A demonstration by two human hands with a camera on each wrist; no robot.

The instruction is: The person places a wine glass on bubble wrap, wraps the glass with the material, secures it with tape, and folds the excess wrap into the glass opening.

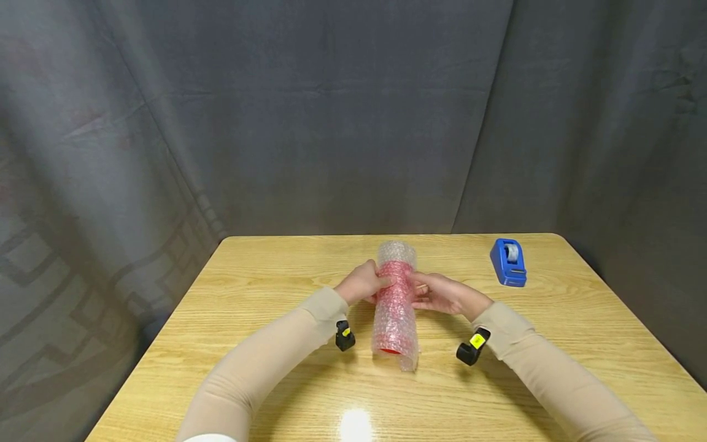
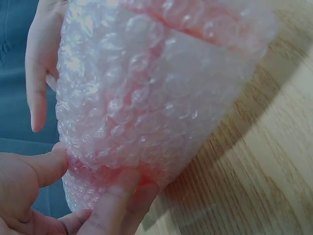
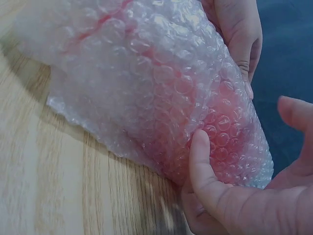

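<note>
A red object wrapped in clear bubble wrap (image 1: 396, 316) forms a long roll at the middle of the table, seen end-on toward me. A loose flap of the wrap hangs at its near end. My left hand (image 1: 364, 282) grips the roll from the left, thumb on one side and fingers (image 2: 115, 203) on the other. From the right, my right hand (image 1: 444, 294) touches the wrap with an extended index finger (image 3: 201, 156), while its thumb stands apart from the roll. What the red object is stays hidden under the bubble wrap.
A blue tape dispenser (image 1: 509, 264) with a roll of tape stands at the back right of the wooden table (image 1: 265, 282). Grey curtains (image 1: 342, 123) hang behind the table and along its sides.
</note>
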